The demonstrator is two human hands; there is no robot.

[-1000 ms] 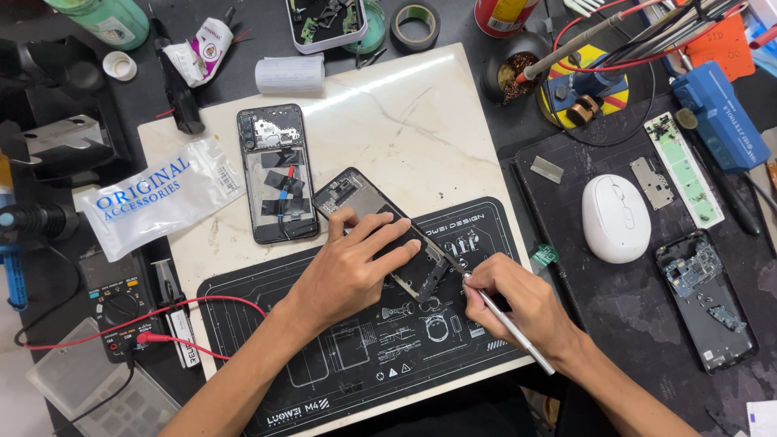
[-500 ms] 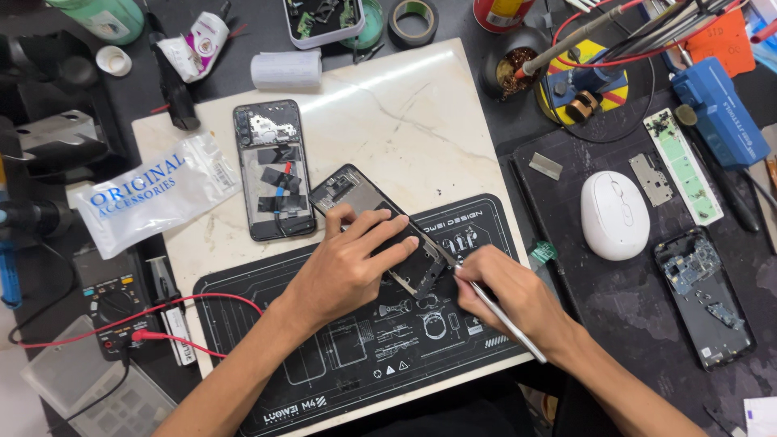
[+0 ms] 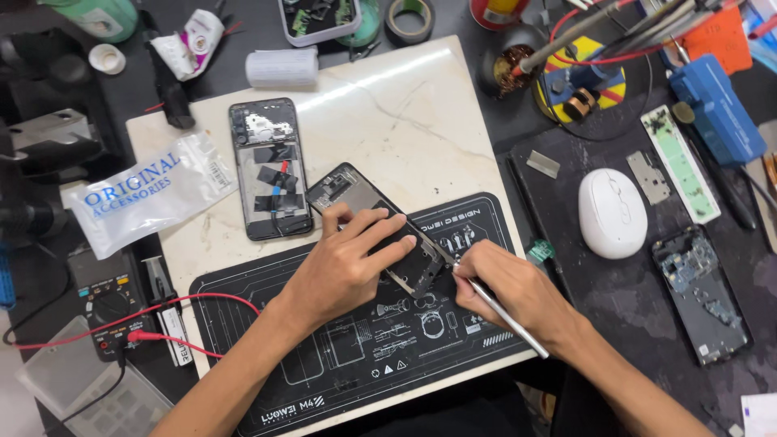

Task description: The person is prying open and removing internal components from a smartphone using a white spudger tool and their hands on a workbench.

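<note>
Black work mat with white line drawings, near centre. White marble slab with faint grey veins beneath. White mouse, right. Blue soldering stand, far right. Clear bag with blue lettering, left. Red wire, near left. Silver tool.

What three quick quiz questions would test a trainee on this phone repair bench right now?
1. True or false: the left hand presses down on the opened phone lying half on the black work mat.
2. What does the right hand hold: A) the white mouse, B) a thin metal tool, C) the tape roll?
3. What lies left of that phone on the marble slab?

Key: 1 true; 2 B; 3 a second opened phone, untouched.
</note>
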